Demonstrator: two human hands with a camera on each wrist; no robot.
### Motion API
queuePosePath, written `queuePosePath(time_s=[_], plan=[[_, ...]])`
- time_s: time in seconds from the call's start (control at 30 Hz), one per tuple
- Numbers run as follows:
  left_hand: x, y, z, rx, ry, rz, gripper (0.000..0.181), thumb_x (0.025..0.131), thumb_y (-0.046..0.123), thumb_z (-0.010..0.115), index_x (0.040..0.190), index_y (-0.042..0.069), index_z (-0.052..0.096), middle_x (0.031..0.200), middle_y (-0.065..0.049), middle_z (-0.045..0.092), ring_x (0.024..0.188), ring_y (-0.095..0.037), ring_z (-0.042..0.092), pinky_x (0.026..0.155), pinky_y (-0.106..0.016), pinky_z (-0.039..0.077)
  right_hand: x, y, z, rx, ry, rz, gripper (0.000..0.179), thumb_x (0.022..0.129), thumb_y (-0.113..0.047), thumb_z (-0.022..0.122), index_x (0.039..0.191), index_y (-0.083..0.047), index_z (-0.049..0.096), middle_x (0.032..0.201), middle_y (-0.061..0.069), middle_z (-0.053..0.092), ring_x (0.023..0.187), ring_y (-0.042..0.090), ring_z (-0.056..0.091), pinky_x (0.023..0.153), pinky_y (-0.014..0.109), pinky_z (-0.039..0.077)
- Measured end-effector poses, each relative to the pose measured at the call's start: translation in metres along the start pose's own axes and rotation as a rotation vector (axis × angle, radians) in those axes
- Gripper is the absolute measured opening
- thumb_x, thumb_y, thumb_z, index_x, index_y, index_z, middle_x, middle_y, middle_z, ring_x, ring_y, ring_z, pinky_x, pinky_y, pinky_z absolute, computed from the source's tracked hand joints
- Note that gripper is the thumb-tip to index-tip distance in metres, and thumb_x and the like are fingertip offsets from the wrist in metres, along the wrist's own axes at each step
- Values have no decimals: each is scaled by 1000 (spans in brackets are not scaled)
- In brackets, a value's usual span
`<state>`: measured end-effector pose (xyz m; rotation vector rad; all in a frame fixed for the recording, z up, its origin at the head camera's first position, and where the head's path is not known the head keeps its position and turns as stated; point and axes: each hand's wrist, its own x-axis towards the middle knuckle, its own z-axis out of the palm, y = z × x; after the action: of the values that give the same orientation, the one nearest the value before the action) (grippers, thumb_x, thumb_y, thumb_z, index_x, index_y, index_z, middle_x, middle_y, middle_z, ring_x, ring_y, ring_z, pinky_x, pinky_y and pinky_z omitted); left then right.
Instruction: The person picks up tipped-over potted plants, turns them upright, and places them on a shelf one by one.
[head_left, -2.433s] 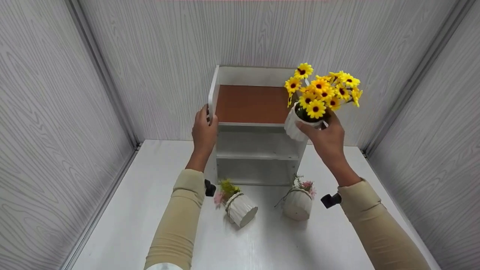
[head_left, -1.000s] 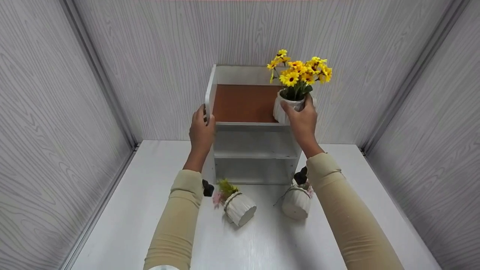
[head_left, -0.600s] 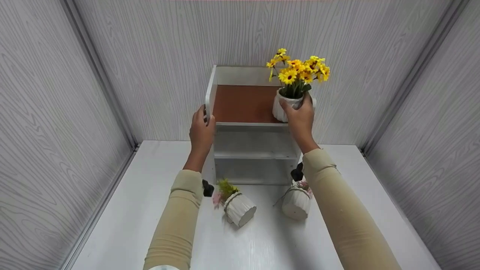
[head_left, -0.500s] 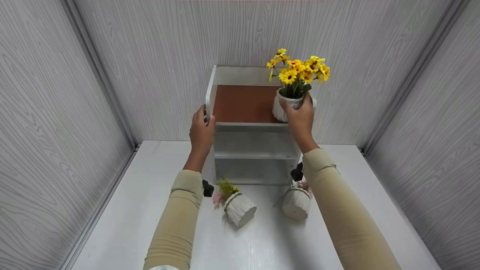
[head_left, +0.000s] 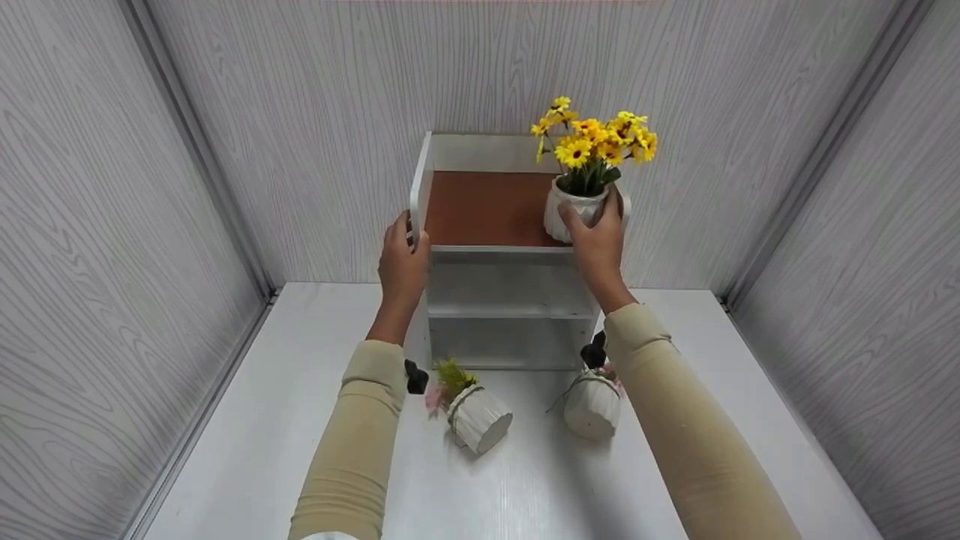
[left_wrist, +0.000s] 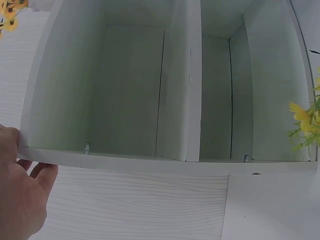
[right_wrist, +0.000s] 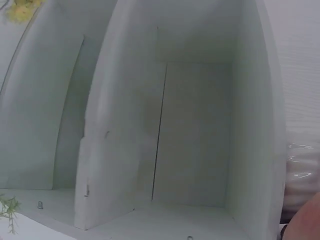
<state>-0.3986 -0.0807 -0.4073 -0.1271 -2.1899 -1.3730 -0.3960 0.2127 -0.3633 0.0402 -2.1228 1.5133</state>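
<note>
No text, label, brand, number or sign can be read on the upright flowerpot (head_left: 558, 219), the shelf unit (head_left: 510, 316), the left tipped flowerpot (head_left: 481, 418), the right tipped flowerpot (head_left: 592, 409), the worktop (head_left: 510, 495) or the wood-grain back wall (head_left: 337, 112).

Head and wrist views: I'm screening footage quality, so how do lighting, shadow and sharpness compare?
Head: fairly crisp yellow flowers with dark centres, soft grey shadow on the white tabletop; left wrist: dimmer, greenish cast inside the white rectangular shelf unit; right wrist: hazy, low contrast, with blurred pale-yellow blossoms in the upper left corner.
</note>
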Motion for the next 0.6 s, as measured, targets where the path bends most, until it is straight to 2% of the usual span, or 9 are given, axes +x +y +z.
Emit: queuePosePath(time_s=[0.07, 0.2, 0.43, 0.6], plan=[[0, 1, 0, -4, -4, -3, 51, 106, 27, 49, 153, 10, 40, 144, -13, 52, 128, -30, 60, 101, -46, 52, -4, 3, -2, -14, -21, 14, 103, 89, -58, 69, 164, -23, 8, 168, -2, 21, 153, 13, 22, 123, 34, 23], [-1, 1, 1, -7, -19, -9, 53, 106, 27, 48, 154, 10, 38, 144, -13, 51, 129, -30, 59, 102, -47, 51, -11, 8, -5, -35, -38, -4, 102, 91, -58, 66, 164, -18, 7, 168, 1, 20, 154, 15, 21, 123, 35, 25], [-1, 1, 1, -20, -28, -6, 53, 106, 26, 49, 155, 9, 38, 144, -13, 51, 129, -30, 59, 102, -47, 51, -31, 10, -11, -100, -21, -44, 89, 96, -49, 65, 162, -12, 18, 164, 10, 31, 151, 22, 31, 120, 41, 31], [0, 0, 0, -12, -13, 4, 52, 106, 27, 48, 154, 9, 39, 142, -13, 52, 128, -30, 60, 101, -47, 52, -48, 14, -19, -147, -34, -66, 85, 97, -50, 63, 160, -9, 24, 162, 12, 34, 151, 24, 32, 119, 43, 31]])
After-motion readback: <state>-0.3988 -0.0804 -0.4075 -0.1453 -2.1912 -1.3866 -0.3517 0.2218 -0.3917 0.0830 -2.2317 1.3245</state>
